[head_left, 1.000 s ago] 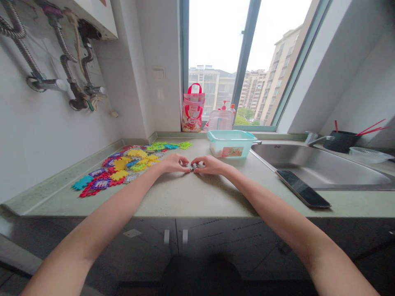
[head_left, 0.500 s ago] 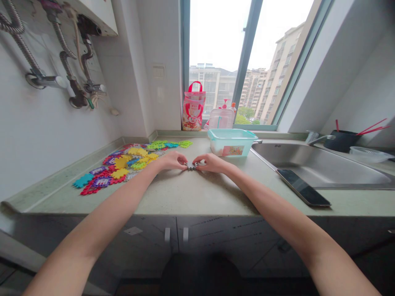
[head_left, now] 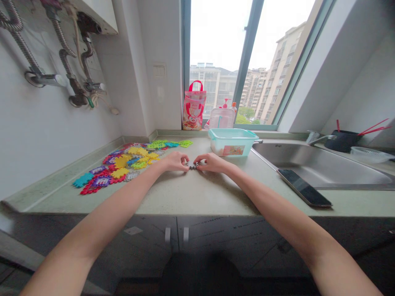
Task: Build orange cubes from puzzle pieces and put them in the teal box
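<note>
Between my two hands is a small grey toothed building piece [head_left: 192, 165], just over the countertop. My left hand [head_left: 176, 161] pinches its left end, and my right hand [head_left: 211, 163] pinches the right end. The fingers cover both ends, so only the middle with its teeth shows. To the left lies a spread of interlocking plastic pieces, among them a yellow piece [head_left: 120, 173], a turquoise piece [head_left: 82, 180], a purple piece [head_left: 102, 181] and a lime green piece [head_left: 186, 144]. Several of them overlap in a loose heap.
A turquoise plastic box [head_left: 233, 142] stands behind my right hand. Right of it is a steel sink [head_left: 308, 162], with a black phone [head_left: 304, 188] at its front edge. A pink and red bag [head_left: 194, 109] stands by the window. Metal hoses [head_left: 66, 53] hang on the left wall.
Both hands keep hold of the grey piece, which has shifted and tilted very slightly, showing more of its flat face. The pieces on the left lie as before.
</note>
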`<state>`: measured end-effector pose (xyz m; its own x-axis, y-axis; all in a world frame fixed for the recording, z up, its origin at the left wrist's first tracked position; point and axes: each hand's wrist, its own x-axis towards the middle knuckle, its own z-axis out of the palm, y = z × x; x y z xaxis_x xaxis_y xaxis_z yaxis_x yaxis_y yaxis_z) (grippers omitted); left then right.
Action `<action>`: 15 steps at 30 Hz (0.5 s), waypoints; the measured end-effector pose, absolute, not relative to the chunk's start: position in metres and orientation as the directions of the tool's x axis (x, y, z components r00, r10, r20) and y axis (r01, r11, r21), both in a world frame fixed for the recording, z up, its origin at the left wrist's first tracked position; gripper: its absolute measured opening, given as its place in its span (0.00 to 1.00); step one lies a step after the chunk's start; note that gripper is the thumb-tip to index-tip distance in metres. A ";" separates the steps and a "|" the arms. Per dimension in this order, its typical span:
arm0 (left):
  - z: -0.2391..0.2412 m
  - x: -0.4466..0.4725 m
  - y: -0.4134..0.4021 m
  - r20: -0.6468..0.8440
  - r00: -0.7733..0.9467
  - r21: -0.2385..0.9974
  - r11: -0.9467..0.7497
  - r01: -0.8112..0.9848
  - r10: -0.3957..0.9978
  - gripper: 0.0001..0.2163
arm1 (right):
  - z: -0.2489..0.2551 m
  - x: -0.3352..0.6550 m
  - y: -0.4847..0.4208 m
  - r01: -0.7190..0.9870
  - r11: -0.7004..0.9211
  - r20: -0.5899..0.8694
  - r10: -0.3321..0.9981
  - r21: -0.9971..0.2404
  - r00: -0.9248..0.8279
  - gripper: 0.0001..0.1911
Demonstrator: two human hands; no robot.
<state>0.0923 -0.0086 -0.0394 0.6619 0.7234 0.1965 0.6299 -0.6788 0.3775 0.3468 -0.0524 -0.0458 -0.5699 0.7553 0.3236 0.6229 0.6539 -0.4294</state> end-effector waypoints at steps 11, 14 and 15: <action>-0.036 0.096 -0.019 0.355 0.634 0.294 -0.726 0.622 0.687 0.20 | -0.052 0.349 -0.047 0.597 0.743 0.479 0.659 -0.300 -0.579 0.21; -0.032 0.096 -0.023 0.429 0.605 0.263 -0.734 0.626 0.670 0.20 | -0.047 0.349 -0.050 0.607 0.762 0.546 0.615 -0.226 -0.569 0.20; -0.030 0.095 -0.024 0.449 0.595 0.251 -0.734 0.632 0.666 0.20 | -0.045 0.349 -0.052 0.618 0.760 0.563 0.606 -0.200 -0.563 0.19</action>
